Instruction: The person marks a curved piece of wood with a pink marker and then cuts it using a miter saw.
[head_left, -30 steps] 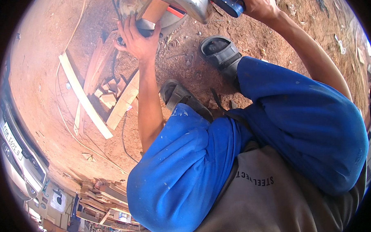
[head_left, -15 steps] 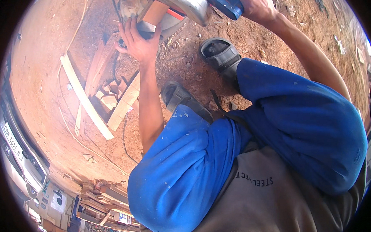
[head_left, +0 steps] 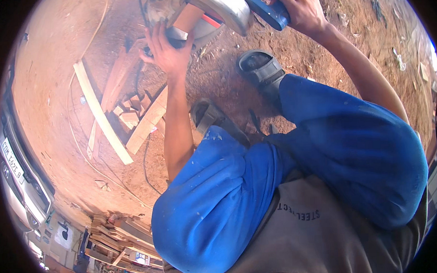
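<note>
At the top of the view is a power saw, with a rounded silver guard (head_left: 227,7) and a blue handle (head_left: 271,12). My right hand (head_left: 304,12) is closed around that handle. Below and left of the guard lies a short wooden block (head_left: 188,17) on the saw's base. My left hand (head_left: 171,54) grips the block's near end, thumb on one side and fingers on the other. The saw's upper part runs out of view, and the guard hides where a blade would meet the wood.
Left of my forearm lie a long pale strip (head_left: 102,116), a plank (head_left: 148,119) and several offcuts (head_left: 128,115) on bare earth. Cables (head_left: 145,163) cross the ground. My sandalled feet (head_left: 262,67) are close below the saw. A car (head_left: 20,177) and stacked timber (head_left: 123,236) stand farther off.
The saw's guard and handle sit slightly lower in view, with my right hand still on the handle. Haze, seemingly dust, now hangs around my feet. My left hand keeps its grip.
</note>
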### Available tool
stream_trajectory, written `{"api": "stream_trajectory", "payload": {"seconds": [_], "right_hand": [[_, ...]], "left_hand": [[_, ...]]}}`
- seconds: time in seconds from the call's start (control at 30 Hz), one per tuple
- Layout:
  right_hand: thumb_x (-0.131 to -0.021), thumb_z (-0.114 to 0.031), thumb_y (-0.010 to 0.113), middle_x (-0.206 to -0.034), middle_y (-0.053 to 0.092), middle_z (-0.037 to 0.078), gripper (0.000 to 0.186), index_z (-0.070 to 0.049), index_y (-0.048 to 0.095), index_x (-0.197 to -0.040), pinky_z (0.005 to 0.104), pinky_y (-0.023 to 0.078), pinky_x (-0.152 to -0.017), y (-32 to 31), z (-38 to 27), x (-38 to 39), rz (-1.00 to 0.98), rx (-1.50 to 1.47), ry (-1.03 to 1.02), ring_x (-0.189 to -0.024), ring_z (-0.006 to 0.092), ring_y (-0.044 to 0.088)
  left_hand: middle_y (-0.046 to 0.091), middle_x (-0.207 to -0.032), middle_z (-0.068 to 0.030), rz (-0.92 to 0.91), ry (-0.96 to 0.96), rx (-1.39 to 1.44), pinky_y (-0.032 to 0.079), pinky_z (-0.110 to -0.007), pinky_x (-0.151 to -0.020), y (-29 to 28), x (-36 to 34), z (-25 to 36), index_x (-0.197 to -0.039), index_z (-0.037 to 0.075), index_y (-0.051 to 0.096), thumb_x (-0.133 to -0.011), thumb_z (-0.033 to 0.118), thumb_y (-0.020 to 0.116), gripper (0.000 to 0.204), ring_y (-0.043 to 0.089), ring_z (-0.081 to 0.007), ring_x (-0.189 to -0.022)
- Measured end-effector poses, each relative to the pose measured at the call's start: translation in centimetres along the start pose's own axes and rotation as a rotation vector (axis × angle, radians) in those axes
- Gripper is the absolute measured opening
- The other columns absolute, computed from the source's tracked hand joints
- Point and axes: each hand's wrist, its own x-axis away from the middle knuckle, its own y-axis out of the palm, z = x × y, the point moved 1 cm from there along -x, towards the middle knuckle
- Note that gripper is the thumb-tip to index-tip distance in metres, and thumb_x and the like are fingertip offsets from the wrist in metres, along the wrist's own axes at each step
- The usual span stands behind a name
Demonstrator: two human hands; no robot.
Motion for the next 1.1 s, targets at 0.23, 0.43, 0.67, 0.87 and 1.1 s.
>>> {"api": "stream_trajectory", "payload": {"seconds": [0.23,0.43,0.67,0.87,1.1], "right_hand": [[-0.076,-0.016,0.080,-0.115,0.066,0.008,0.041,-0.011,0.064,-0.113,0.0418,0.056,-0.089,0.2,1.0,1.8,-0.052,0.050,0.092,-0.101,0.0319,0.070],[-0.078,-0.015,0.078,-0.113,0.066,0.007,0.039,-0.011,0.062,-0.113,0.0417,0.055,-0.092,0.3,0.2,0.8,-0.058,0.031,0.103,-0.102,0.0311,0.070],[-0.075,-0.013,0.079,-0.115,0.066,0.009,0.040,-0.009,0.064,-0.111,0.0426,0.055,-0.086,0.0,0.5,1.0,-0.105,0.021,0.106,-0.101,0.0323,0.068],[-0.074,-0.010,0.078,-0.113,0.066,0.010,0.038,-0.009,0.064,-0.109,0.0429,0.054,-0.085,-0.3,-0.2,0.2,-0.086,0.019,0.113,-0.099,0.0330,0.068],[-0.073,-0.010,0.080,-0.114,0.066,0.010,0.035,-0.011,0.064,-0.104,0.0421,0.053,-0.084,-0.2,0.0,0.3,-0.113,0.035,0.111,-0.097,0.0325,0.068]], "left_hand": [[0.064,-0.143,-0.0036,0.001,0.005,-0.001,0.011,-0.067,-0.116,0.0,-0.2,1.0,-0.138,0.012,0.061,-0.071,0.057,0.089,0.085,0.046,-0.0303,-0.149],[0.064,-0.143,-0.0031,-0.018,-0.052,0.001,0.014,-0.067,-0.117,-1.2,-0.3,0.9,-0.139,0.013,0.060,-0.074,0.054,0.088,0.082,0.046,-0.0289,-0.149],[0.062,-0.144,-0.0032,-0.032,-0.066,0.075,0.015,-0.067,-0.117,-1.2,-0.3,1.1,-0.140,0.014,0.059,-0.076,0.049,0.087,0.078,0.045,-0.0277,-0.150],[0.062,-0.143,-0.0036,-0.035,-0.107,0.087,0.014,-0.065,-0.119,-1.7,-0.5,1.2,-0.139,0.013,0.059,-0.075,0.048,0.088,0.079,0.044,-0.0265,-0.151],[0.061,-0.145,-0.0033,-0.066,-0.129,0.077,0.014,-0.063,-0.120,-1.8,-0.3,1.2,-0.142,0.014,0.059,-0.077,0.048,0.086,0.078,0.042,-0.0245,-0.152]]}}
